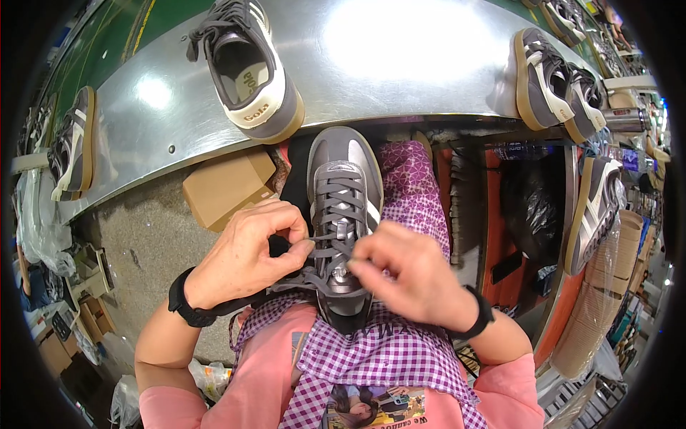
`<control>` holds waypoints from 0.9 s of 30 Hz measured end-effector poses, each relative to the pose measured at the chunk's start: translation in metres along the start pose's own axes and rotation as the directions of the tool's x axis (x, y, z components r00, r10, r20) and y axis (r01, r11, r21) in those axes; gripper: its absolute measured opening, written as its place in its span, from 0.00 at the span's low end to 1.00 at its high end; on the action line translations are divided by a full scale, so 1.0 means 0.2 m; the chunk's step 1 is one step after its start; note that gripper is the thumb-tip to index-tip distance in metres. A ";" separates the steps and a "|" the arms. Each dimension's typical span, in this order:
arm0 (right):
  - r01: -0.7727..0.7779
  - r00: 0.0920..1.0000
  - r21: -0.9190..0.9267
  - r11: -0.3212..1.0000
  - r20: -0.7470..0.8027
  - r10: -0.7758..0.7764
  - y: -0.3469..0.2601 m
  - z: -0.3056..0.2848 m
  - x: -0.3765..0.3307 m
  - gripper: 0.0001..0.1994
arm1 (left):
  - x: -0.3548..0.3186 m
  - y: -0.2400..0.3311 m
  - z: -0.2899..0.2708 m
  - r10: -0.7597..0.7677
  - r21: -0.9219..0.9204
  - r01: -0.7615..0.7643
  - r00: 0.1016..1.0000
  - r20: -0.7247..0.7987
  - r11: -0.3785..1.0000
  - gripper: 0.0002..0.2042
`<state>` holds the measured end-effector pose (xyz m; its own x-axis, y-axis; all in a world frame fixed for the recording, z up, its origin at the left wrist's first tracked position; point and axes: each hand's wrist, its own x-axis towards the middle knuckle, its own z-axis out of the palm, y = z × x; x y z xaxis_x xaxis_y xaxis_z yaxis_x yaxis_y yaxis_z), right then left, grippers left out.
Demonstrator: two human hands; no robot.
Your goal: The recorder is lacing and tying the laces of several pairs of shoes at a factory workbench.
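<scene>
shoe in hand: one grey sneaker [343, 214], sitting on the person's lap, toe pointing away, just under the edge of the metal bench [371, 64]
left hand [246, 257]: fingers pinched shut on a grey lace [334, 214] on the shoe's left side
right hand [407, 272]: fingertips closed on the lace near the top eyelets, right side
shoes on the bench: four that I can count, one left [71, 143], one middle [250, 68], two right [554, 86]
more shoes: one hanging off to the right [597, 211]
box: one brown cardboard box [225, 186] left of the shoe
wrists: two black bands, one each
</scene>
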<state>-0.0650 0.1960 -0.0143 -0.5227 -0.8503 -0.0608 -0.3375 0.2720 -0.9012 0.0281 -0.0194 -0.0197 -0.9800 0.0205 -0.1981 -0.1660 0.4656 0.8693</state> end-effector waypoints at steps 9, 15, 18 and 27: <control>-0.186 0.981 0.142 0.972 0.088 0.175 0.00 0.00 -0.02 0.05 | 0.00 0.06 0.02 0.272 0.399 -0.223 0.960 -0.070 0.889 0.11; -0.419 0.903 0.288 0.861 0.037 0.427 0.19 -0.07 0.05 0.05 | -0.06 0.12 0.12 0.522 0.667 -0.338 0.848 -0.089 0.664 0.11; -0.006 0.976 -0.263 0.965 -0.212 -0.052 0.04 -0.01 0.03 0.07 | -0.11 0.01 0.14 0.449 0.699 -0.254 0.887 -0.107 0.668 0.09; -0.183 0.958 0.464 0.867 0.282 0.052 0.05 -0.20 -0.06 0.05 | -0.10 0.07 0.15 0.045 0.144 0.006 0.936 -0.348 0.990 0.12</control>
<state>-0.0930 0.2259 -0.0050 -0.2970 -0.9278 -0.2259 0.1664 0.1827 -0.9690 0.0493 0.0131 -0.0159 -0.9634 -0.2679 0.0113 -0.1542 0.5880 0.7940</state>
